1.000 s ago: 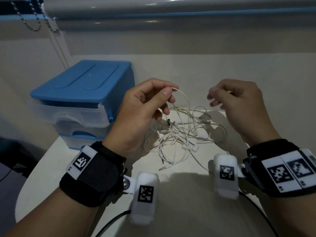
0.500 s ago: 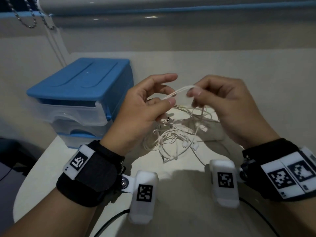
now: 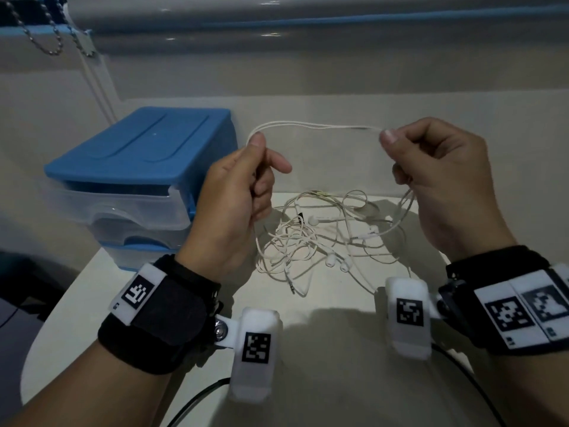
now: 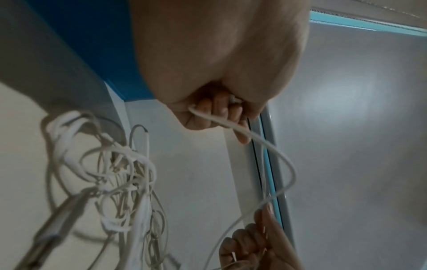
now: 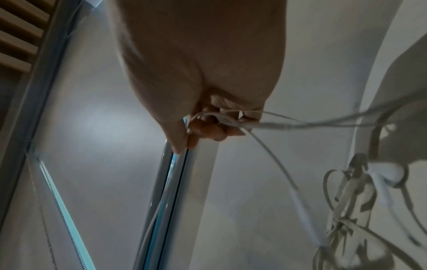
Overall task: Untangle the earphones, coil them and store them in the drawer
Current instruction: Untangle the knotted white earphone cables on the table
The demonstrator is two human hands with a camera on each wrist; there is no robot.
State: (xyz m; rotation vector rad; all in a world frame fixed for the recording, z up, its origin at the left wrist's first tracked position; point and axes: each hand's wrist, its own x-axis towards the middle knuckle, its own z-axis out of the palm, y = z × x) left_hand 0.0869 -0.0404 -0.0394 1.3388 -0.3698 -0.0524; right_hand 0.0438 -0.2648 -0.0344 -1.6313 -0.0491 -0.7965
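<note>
Head view shows both hands raised in the middle of the frame with a doubled stretch of white cable [image 3: 314, 126] pulled nearly straight between them. At centre left, the left hand [image 3: 234, 198] pinches one end of that stretch between thumb and curled fingers, and the left wrist view shows the cable [image 4: 231, 126] running out from under its closed fingers. At centre right, the right hand [image 3: 446, 186] has its fingers curled around the other end, thumb tip pressed to the cord; in the right wrist view several strands [image 5: 231, 117] pass through its closed fingers. Below and between the hands, the rest of the earphones [image 3: 323, 238] lies as a loose tangle on the white table [image 3: 323, 349], with earbuds and a jack plug showing among the loops, and strands rise from the heap to each hand. A small drawer unit [image 3: 129, 186] with a blue lid and clear drawers stands at the left of the frame, near the tangle but apart from it; its drawers look closed.
</note>
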